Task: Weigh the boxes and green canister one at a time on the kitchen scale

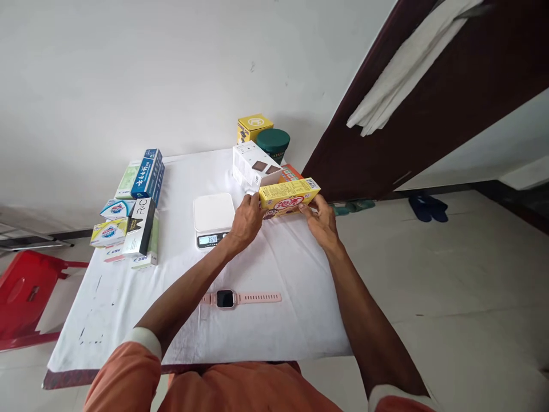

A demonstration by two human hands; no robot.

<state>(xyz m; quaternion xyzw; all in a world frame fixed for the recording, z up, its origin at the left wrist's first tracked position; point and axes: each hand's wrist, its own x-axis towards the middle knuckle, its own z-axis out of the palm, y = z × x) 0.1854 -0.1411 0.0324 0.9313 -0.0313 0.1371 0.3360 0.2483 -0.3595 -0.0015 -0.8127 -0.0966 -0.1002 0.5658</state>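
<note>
Between my two hands is a yellow box (288,192) with red lettering, gripped at its two ends. My left hand (247,220) closes on its left end, and my right hand (321,222) has thumb and fingers on its right end. Just left of my left hand sits a white digital scale (213,212) with a lit display and a bare top. Behind the yellow box are a white box (255,163) and an orange box (290,173), the latter partly hidden. A smartwatch (226,298) with a pink strap lies nearer to me.
At the back stand a yellow cube-shaped box (253,125) and a green-lidded tub (273,143). Several boxes are grouped on the left, among them a blue box (147,174) and a black-and-white box (140,226). A red chair (30,292) stands left of the table (171,320).
</note>
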